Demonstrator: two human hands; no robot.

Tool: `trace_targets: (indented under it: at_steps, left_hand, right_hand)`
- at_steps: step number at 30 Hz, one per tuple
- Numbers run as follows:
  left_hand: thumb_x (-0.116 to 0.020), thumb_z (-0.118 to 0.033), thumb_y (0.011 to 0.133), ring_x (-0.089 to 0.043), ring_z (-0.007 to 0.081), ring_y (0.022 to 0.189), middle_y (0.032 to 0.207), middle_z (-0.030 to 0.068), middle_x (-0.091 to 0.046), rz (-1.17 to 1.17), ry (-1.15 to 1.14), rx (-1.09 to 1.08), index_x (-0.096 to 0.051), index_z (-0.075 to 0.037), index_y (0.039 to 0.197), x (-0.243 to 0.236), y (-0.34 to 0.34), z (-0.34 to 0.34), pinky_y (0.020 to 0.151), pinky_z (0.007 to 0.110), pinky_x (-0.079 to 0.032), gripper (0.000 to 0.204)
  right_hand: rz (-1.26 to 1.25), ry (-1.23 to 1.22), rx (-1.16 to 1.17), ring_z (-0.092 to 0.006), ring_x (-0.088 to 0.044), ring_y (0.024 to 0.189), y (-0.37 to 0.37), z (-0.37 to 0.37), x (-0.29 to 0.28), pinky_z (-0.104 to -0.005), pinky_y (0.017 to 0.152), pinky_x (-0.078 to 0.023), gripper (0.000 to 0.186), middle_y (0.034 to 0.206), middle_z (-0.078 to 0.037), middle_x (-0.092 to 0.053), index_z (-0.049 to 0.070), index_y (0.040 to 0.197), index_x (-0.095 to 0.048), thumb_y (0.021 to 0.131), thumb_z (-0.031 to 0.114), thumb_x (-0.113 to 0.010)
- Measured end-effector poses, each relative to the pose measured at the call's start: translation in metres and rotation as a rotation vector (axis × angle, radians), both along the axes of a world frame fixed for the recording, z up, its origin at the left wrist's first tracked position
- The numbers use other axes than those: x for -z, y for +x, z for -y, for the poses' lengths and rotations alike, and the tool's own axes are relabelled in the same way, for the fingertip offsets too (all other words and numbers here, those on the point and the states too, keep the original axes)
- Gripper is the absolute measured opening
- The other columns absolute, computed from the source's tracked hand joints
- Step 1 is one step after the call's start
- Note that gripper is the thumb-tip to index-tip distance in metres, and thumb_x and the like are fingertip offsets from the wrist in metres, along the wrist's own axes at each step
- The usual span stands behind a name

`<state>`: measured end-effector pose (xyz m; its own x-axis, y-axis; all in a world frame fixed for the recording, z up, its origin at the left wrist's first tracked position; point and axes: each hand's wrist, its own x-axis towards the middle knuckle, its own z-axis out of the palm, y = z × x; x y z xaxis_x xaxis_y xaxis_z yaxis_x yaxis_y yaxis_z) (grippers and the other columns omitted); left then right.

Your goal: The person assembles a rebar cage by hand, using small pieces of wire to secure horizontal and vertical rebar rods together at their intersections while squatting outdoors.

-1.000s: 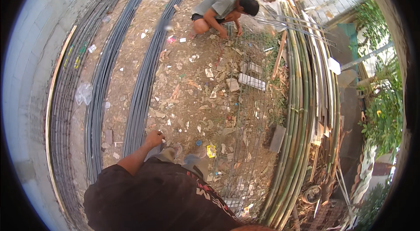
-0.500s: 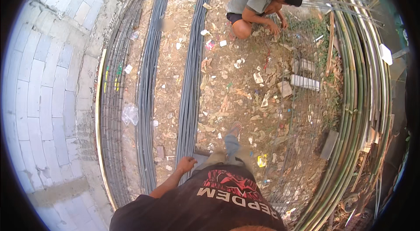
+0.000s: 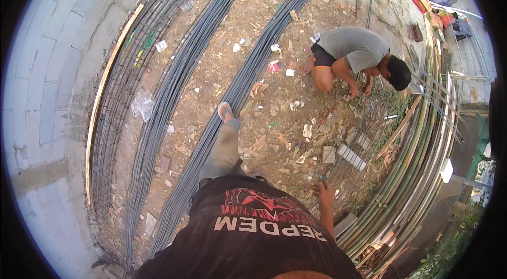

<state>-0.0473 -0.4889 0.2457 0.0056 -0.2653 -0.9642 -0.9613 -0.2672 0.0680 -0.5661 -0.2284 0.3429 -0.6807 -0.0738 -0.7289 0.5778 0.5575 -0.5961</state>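
Head view: the right hand (image 3: 325, 193) hangs low beside the hip, its fingers curled round something small and dark at the tips; whether they pinch it or merely close over it cannot be told at this size. The left hand is out of sight behind the black shirt (image 3: 253, 237), so its fingers cannot be read. Just beyond the right hand lies a wire mesh (image 3: 359, 136) flat on the littered dirt, probably laid there so it can be worked on from above. Over its far part crouches another person (image 3: 354, 57) in a grey shirt, both hands down at the wires. The wearer's leg (image 3: 224, 144) is stretched forward, its foot planted on a rebar bundle (image 3: 248, 78), which runs the length of the yard; a second bundle (image 3: 174, 83) lies alongside to the left, well apart, likely kept in separate rows for easy picking. A rebar cage (image 3: 119, 99) rests against the block wall (image 3: 47, 78). Bamboo poles (image 3: 417, 173) are stacked along the right edge, out of the working ground.
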Motion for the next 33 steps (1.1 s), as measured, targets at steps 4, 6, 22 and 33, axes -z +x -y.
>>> trace_targets:
  at_steps: [4,6,22,33]
  left_hand:
    - [-0.059,-0.028,0.086,-0.06,0.0216,0.058,0.07,0.0139,-0.065,-0.076,-0.088,-0.217,-0.072,-0.002,0.092,-0.004,-0.086,0.138,0.052,0.035,-0.044,0.03]
    - [-0.059,-0.026,0.086,-0.058,0.0194,0.054,0.067,0.0124,-0.065,-0.181,-0.212,-0.376,-0.072,-0.002,0.092,-0.022,-0.151,0.242,0.048,0.034,-0.043,0.028]
    - [-0.058,-0.025,0.09,-0.049,0.0111,0.045,0.062,0.0052,-0.058,-0.321,-0.326,-0.316,-0.069,-0.004,0.095,-0.05,-0.498,0.534,0.04,0.027,-0.038,0.024]
    - [-0.06,-0.03,0.085,-0.06,0.0196,0.061,0.076,0.0092,-0.066,-0.23,-0.317,-0.178,-0.07,-0.008,0.098,-0.057,-0.69,0.596,0.055,0.035,-0.046,0.027]
  right_hand:
    - [0.051,0.02,-0.243,-0.0241,-0.066,0.083,0.011,0.063,0.074,-0.037,0.071,-0.051,0.041,0.098,-0.015,-0.069,0.0,0.126,-0.056,0.09,0.021,-0.059]
    - [-0.136,0.091,-0.579,-0.0265,-0.066,0.082,0.029,0.051,0.149,-0.0399,0.07,-0.051,0.039,0.096,-0.016,-0.069,0.002,0.123,-0.059,0.088,0.02,-0.06]
    - [0.378,0.441,0.158,-0.0302,-0.066,0.059,-0.194,0.217,0.118,-0.0453,0.05,-0.055,0.03,0.071,-0.019,-0.066,-0.01,0.088,-0.066,0.096,0.017,-0.056]
    - [-0.383,-0.408,0.039,-0.0152,-0.063,0.07,-0.727,0.627,-0.032,-0.0301,0.065,-0.05,0.032,0.089,-0.011,-0.068,-0.001,0.115,-0.063,0.089,0.017,-0.059]
